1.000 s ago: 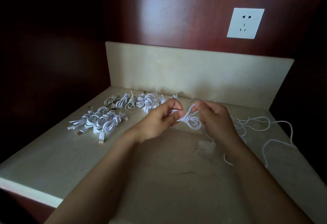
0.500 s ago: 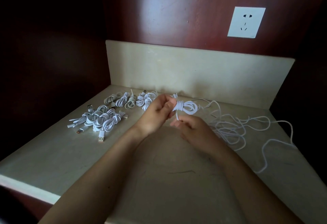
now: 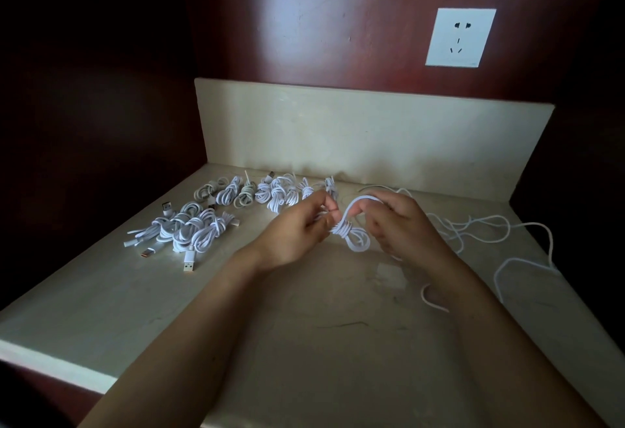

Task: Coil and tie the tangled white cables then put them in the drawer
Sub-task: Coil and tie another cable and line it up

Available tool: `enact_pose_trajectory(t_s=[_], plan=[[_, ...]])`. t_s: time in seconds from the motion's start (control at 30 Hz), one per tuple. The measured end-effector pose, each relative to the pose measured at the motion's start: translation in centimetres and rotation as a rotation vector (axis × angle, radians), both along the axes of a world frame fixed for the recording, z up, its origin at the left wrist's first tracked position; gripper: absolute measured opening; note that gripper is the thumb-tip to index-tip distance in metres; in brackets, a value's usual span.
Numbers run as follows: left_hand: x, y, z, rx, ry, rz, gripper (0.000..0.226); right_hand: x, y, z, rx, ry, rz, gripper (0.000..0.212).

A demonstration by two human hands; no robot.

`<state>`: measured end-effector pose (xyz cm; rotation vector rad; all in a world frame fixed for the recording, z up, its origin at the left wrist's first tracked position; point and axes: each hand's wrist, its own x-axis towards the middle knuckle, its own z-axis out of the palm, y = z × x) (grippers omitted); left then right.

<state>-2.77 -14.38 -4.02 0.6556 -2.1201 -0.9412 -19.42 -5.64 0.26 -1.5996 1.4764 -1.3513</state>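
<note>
Two hands meet at the centre of the frame over the table [image 3: 304, 343]. The left hand [image 3: 297, 231] pinches the wrapped waist of a half-tied cable bundle [image 3: 353, 241], and the right hand [image 3: 402, 224] has its fingers curled round a free loop [image 3: 353, 203] of the same cable, arching above the wraps. From that, the tie-off looks to be the step in hand.

The wraps could spring loose if the left pinch slackens before the loop is tucked and pulled snug, since cable like this tends to uncoil. The trailing end may also snag in the loose cables [image 3: 473, 228] sprawled at centre right, near the right wrist, and drag them along.

Finished bundles [image 3: 203, 231] lie in two clusters at centre left. No drawer shows in the frame, so its contents cannot be told, and nothing in view sits in a container.
</note>
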Motion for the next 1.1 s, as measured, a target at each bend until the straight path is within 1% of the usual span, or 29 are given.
enact_pose_trajectory(t_s=[0.1,0.23,0.4,0.53,0.67,0.77,0.83,0.9,1.0,1.03,1.1], plan=[[0.0,0.1,0.3,0.061,0.054,-0.043,0.011,-0.4,0.3,0.2,0.105,-0.178,0.102,0.028],[0.0,0.3,0.9,0.089,0.080,-0.067,0.010,-0.7,0.7,0.5,0.123,-0.237,0.197,0.027],[0.0,0.8,1.5,0.083,0.055,-0.105,0.010,-0.6,0.5,0.1,0.090,-0.265,0.142,0.025],[-0.5,1.7,2.3,0.135,0.102,-0.182,0.010,-0.6,0.3,0.0,0.067,-0.278,0.073,0.021],[-0.7,2.1,2.8,0.217,0.180,-0.265,0.010,-0.5,-0.1,-0.8,0.029,-0.224,0.017,0.022],[-0.7,2.4,3.0,0.239,0.267,-0.284,0.009,0.1,-0.5,-1.3,0.011,-0.232,-0.006,0.015],[-0.6,2.4,3.3,0.262,0.346,-0.240,0.010,0.6,-0.7,-1.7,0.003,-0.209,-0.012,0.030],[-0.6,2.1,3.3,0.278,0.426,-0.190,0.011,0.9,-1.0,-2.2,-0.026,-0.118,-0.019,0.035],[-0.8,1.8,3.1,0.275,0.504,-0.050,0.010,1.7,-0.8,-2.1,-0.095,0.093,-0.015,0.027],[-0.9,1.8,2.9,0.257,0.521,0.004,0.009,2.0,-0.7,-2.0,-0.119,0.136,0.004,0.025],[-1.4,1.9,2.4,0.169,0.539,0.092,0.008,2.6,-0.5,-1.9,-0.148,0.153,0.028,0.026]])
